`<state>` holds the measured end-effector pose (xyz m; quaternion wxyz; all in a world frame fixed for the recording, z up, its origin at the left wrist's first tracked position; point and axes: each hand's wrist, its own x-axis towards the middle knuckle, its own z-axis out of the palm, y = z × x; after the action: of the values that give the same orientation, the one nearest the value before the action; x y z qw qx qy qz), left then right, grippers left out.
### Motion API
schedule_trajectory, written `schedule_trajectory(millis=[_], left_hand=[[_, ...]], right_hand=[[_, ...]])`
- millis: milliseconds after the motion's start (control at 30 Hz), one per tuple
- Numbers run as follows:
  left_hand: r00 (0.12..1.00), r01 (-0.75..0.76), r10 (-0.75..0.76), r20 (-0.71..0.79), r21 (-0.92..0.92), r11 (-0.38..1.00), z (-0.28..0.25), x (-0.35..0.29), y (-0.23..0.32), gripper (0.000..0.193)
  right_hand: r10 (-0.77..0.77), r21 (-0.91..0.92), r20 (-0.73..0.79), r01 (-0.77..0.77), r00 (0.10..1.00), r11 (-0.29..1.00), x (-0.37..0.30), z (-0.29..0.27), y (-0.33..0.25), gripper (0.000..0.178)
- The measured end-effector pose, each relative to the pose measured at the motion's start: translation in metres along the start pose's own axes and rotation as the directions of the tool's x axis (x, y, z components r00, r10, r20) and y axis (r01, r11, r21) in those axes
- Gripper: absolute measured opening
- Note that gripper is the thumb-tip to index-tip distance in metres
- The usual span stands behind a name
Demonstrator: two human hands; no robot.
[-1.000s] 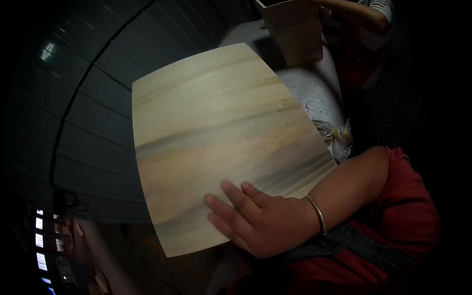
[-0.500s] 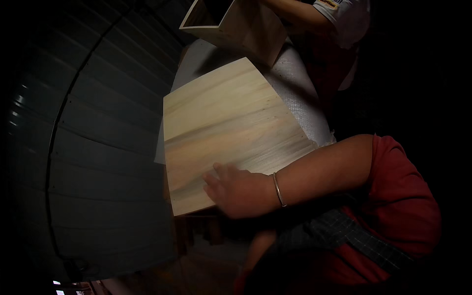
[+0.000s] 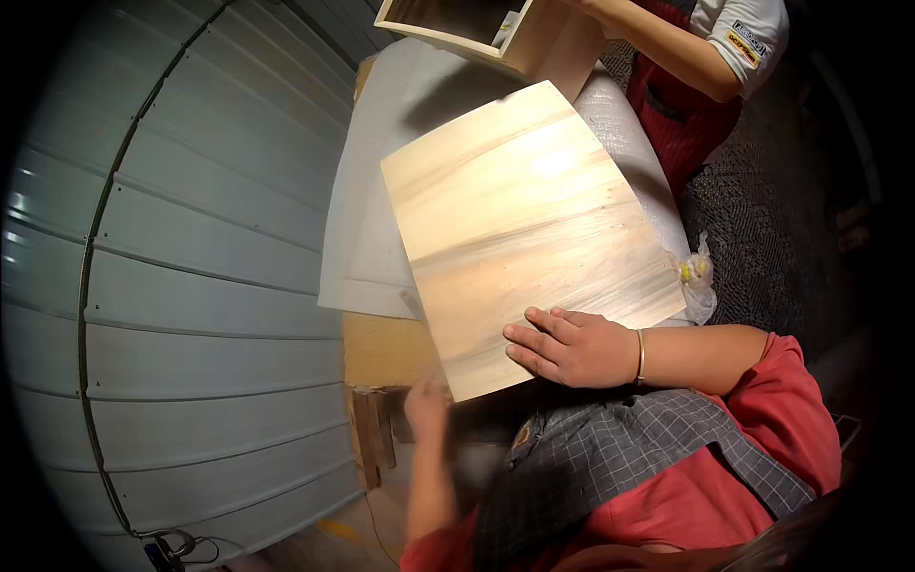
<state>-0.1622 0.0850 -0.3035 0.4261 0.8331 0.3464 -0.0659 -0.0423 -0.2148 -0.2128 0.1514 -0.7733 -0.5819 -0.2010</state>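
Note:
A broad pale wooden panel [image 3: 534, 219] with darker grain lies at an angle in front of me; whether it is the face of a box I cannot tell. On its near edge rests my right hand [image 3: 577, 348], fingers stretched out flat and a bangle at the wrist. My left hand [image 3: 426, 405] is raised beside the panel's near left corner. Motion smears its fingers, so their grip and anything in them are unclear. A blurred grey streak shows along the panel's left edge.
White padded wrapping [image 3: 372, 219] covers the bench, whose wooden end [image 3: 386, 353] shows at left. Beyond, a co-worker's arm [image 3: 667, 38] reaches to an open wooden box [image 3: 562, 52]. A plastic bag [image 3: 699, 286] hangs at right. A corrugated metal wall [image 3: 210, 315] rises at left.
The view has brightened and shifted. My left hand has come up beside the panel's near left corner. My right hand stays flat on the panel near its front edge.

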Motion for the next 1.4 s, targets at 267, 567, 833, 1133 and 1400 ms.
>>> schedule_trajectory(millis=[267, 567, 833, 1133, 1400], left_hand=[[0.927, -0.246, 0.357, -0.112, 0.536, 0.808, 0.05, 0.151, -0.023, 0.059], [0.966, -0.12, 0.225, -0.127, 0.55, 0.826, 0.052, 0.172, -0.039, 0.056], [0.968, -0.09, 0.19, -0.164, 0.479, 0.873, 0.036, 0.175, -0.041, 0.054], [0.964, -0.147, 0.089, -0.25, -0.221, 0.964, -0.071, 0.077, 0.103, 0.055], [0.906, -0.354, 0.396, -0.151, 0.245, 0.903, -0.07, 0.122, 0.222, 0.041]], right_hand=[[0.129, 0.811, -0.094, 0.001, 0.987, 0.585, 0.043, -0.084, -0.005, 0.029], [0.029, 0.942, -0.006, -0.004, 1.0, 0.336, 0.075, -0.158, -0.001, 0.02], [0.36, 0.826, -0.503, 0.314, 0.786, 0.467, 0.052, -0.151, 0.016, 0.021], [0.28, 0.566, -0.177, -0.134, 0.944, 0.813, 0.026, -0.094, 0.081, 0.033], [-0.03, 0.501, 0.206, -0.079, 0.978, 0.862, 0.127, -0.016, 0.086, 0.015]])
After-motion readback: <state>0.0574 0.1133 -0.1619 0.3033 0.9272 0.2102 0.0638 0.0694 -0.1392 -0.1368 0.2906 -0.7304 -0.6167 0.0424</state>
